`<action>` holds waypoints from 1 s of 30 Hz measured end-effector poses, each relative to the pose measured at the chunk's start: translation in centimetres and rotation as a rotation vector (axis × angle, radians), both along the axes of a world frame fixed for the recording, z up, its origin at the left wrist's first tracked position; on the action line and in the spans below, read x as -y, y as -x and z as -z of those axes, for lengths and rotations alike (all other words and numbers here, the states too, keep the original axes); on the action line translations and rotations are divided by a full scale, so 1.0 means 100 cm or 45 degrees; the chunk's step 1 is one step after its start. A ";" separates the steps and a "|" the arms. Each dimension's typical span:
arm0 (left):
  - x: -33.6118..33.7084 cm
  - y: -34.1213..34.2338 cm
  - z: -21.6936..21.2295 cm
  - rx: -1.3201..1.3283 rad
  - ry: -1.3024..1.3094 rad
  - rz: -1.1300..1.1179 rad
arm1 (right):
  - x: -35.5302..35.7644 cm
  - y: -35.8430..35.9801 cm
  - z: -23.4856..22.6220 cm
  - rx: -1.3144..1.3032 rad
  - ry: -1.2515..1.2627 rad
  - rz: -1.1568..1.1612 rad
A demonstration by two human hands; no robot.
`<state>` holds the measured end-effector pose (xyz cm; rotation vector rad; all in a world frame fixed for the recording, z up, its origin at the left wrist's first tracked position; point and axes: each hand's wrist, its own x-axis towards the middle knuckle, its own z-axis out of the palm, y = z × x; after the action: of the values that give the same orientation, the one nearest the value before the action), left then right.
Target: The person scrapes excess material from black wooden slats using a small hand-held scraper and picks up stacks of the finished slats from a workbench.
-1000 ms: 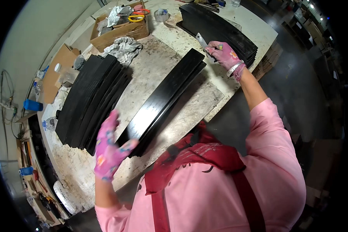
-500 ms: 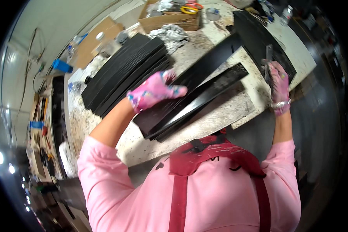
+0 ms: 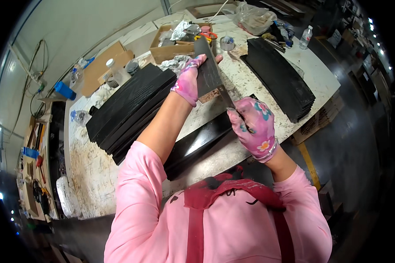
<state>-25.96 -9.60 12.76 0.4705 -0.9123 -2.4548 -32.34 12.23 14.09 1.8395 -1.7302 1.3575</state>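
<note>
My left hand (image 3: 189, 82), in a pink flowered glove, grips a dark flat board (image 3: 209, 72) and holds it tilted up over the table. A thin flat metal blade tool (image 3: 226, 97) is closed in my right hand (image 3: 255, 127), gloved alike. The blade lies along the board's lower right edge; its exact kind is hard to make out. Beneath my hands lie several long black boards (image 3: 202, 142), partly hidden by my right hand and left forearm. A tall stack of black boards (image 3: 129, 103) stands left of my left hand, and another stack (image 3: 278, 79) lies farther right.
The stained white worktable (image 3: 90, 175) carries an open cardboard box (image 3: 164, 53) of odds and ends at the back. Near it sit a tape roll (image 3: 227, 43), a plastic bag (image 3: 255, 19) and a clear bottle (image 3: 306, 37). At far left is a blue container (image 3: 65, 90).
My left hand has gone from the middle boards to holding one board raised. My right hand has brought the blade tool left from beside the right stack to that board's edge. The view has shifted.
</note>
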 end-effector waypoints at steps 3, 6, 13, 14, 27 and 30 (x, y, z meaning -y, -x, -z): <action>-0.007 0.008 0.006 0.001 -0.089 -0.062 | 0.009 0.009 0.000 -0.141 -0.042 0.155; -0.025 0.010 0.002 0.109 -0.130 -0.228 | 0.007 0.011 0.002 -0.039 -0.139 0.027; -0.020 0.010 0.023 0.303 -0.113 -0.435 | 0.004 -0.001 0.010 -0.394 -0.489 0.156; -0.020 0.012 0.024 0.277 -0.128 -0.446 | 0.004 -0.004 0.011 -0.393 -0.529 0.102; -0.031 0.021 0.031 0.175 -0.181 -0.389 | -0.001 -0.015 0.029 -0.347 -0.449 0.039; -0.026 0.018 0.020 0.071 -0.120 -0.373 | -0.008 -0.029 0.020 -0.126 -0.285 -0.113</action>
<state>-27.72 -7.05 10.72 0.6596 -0.6955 -2.2323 -29.40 13.04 12.14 2.0866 -1.8322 1.1198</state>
